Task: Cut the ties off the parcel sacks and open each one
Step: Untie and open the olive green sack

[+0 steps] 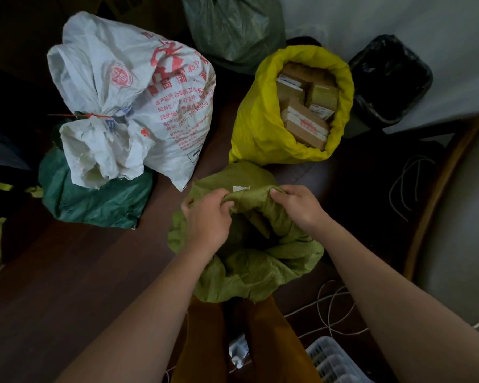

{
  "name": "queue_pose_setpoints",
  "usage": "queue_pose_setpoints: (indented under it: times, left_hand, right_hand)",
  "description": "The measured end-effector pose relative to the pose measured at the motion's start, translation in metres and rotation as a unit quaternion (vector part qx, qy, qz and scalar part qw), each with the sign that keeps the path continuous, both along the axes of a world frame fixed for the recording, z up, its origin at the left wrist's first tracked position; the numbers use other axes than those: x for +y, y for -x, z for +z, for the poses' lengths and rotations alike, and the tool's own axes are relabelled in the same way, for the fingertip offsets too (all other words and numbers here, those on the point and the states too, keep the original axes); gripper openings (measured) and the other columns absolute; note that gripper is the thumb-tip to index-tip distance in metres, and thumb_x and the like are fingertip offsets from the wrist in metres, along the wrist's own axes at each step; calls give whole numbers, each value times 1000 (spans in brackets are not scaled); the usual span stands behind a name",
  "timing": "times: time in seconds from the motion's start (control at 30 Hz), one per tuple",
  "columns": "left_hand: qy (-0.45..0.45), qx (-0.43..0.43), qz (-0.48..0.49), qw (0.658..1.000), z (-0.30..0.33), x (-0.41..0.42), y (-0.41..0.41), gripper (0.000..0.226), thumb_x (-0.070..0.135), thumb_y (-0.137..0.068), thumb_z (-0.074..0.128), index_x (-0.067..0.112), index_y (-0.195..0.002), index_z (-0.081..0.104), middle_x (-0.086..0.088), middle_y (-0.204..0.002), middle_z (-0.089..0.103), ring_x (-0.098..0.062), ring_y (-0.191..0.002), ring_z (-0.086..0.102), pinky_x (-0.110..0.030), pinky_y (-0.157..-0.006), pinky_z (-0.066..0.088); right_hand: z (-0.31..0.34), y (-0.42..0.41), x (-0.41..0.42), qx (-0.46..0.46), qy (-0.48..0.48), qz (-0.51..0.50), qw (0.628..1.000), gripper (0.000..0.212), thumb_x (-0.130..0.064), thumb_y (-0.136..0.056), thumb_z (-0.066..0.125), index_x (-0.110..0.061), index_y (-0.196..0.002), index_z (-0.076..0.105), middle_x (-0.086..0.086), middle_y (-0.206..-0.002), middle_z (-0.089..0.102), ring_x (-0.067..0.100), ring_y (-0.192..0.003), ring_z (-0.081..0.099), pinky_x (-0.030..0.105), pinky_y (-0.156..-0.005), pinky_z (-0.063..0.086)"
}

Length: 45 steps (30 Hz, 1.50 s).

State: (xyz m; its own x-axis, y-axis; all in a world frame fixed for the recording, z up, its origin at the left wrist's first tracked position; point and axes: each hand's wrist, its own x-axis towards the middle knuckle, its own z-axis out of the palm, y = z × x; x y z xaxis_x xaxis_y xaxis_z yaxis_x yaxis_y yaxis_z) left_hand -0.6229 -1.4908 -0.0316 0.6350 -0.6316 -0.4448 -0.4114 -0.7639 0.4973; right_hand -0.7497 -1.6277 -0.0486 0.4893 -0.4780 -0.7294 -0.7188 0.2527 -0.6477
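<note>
The olive green sack (246,261) stands on the dark floor (53,286) right in front of the person, with its mouth facing up. Both hands hold the far edge of that mouth. The left hand (205,217) has its fingers curled into the cloth, and the right hand (299,205) pinches the cloth too. Inside this sack it is too dark to tell what is there.

Just behind the olive sack, to its right, the yellow sack (260,128) stands open, full of brown boxes (304,106). Behind and left of the olive sack lies the white sack (127,87), its neck pointing toward the person and tied shut with a red tie (94,116). It rests on a dark green sack (94,200). Another gray-green sack (233,29) is farthest back. A black bin (390,78) stands right of the yellow sack.
</note>
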Motion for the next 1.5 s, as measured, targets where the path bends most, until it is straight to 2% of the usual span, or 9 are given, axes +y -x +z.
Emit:
queue_pose_setpoints:
  times: [0.17, 0.33, 0.5, 0.7, 0.83, 1.0, 1.17, 1.3, 1.5]
  left_hand:
    - [10, 205, 95, 974, -16, -2, -24, 7, 18, -96, 56, 17, -94, 62, 0, -85, 64, -19, -86, 61, -30, -76, 47]
    - [4, 278, 160, 947, -40, 0, -45, 11, 20, -92, 62, 19, -101, 58, -10, -110, 65, -27, -99, 64, -41, -91, 51]
    - [39, 283, 162, 945, -48, 15, -53, 3, 28, -87, 68, 30, -87, 66, 1, -94, 65, -18, -84, 63, -27, -74, 50]
    - [19, -10, -138, 990, -38, 43, -46, 67, 71, -66, 66, 35, -123, 59, 3, -116, 43, -15, -113, 40, -35, -95, 36]
    - [-12, -128, -194, 972, -40, 51, -43, 71, 44, -68, 80, 30, -132, 52, -7, -126, 41, -26, -117, 36, -43, -97, 34]
    - [70, -48, -144, 986, -40, 46, -62, 30, 13, -86, 67, 16, -115, 62, -4, -104, 65, -20, -95, 59, -24, -77, 34]
    - [59, 139, 92, 984, -42, 40, -77, 12, 7, -91, 59, 16, -96, 65, 8, -93, 64, 10, -74, 54, 3, -57, 34]
    - [59, 193, 129, 971, -44, 41, -84, 13, 4, -91, 58, 15, -96, 64, 5, -98, 67, 3, -76, 55, 2, -55, 35]
    - [87, 228, 189, 951, -46, 40, -83, 22, 6, -88, 64, 28, -88, 61, 16, -87, 65, 9, -74, 59, -1, -58, 39]
  right_hand:
    - [-1, -8, 16, -99, 279, 174, 939, 59, -16, -86, 62, -18, -142, 46, 3, -138, 52, 20, -128, 45, 35, -109, 36]
    - [-26, -24, 32, -92, 328, 338, 878, 61, -40, -86, 69, -30, -142, 47, -6, -145, 48, 17, -132, 45, 40, -107, 35]
    - [-39, -33, 35, -115, 257, 260, 924, 32, -17, -89, 68, -20, -121, 68, 2, -120, 69, 21, -113, 62, 40, -97, 48]
    - [-34, -41, 31, -54, 202, 157, 965, 23, -13, -87, 70, -15, -110, 74, 3, -109, 73, 17, -106, 65, 25, -93, 47]
    - [-30, -44, 24, 0, 184, 122, 975, 20, -15, -90, 66, -10, -109, 73, 5, -106, 72, 18, -103, 63, 28, -92, 46]
    - [-31, -38, 13, 60, 122, 17, 991, 10, -16, -93, 62, -9, -93, 69, 11, -90, 68, 28, -89, 64, 38, -81, 50]
    - [-35, -28, 24, 84, 2, -90, 992, 9, -16, -93, 62, -13, -88, 69, 9, -83, 69, 25, -79, 66, 44, -84, 54]
    - [-36, -41, 33, 98, 197, 91, 971, 45, -19, -86, 67, -21, -129, 57, 6, -129, 56, 25, -125, 45, 47, -107, 37]
    - [-26, -78, 44, -62, 269, 344, 897, 76, -31, -77, 78, -32, -143, 41, -7, -150, 39, 17, -139, 34, 44, -112, 31]
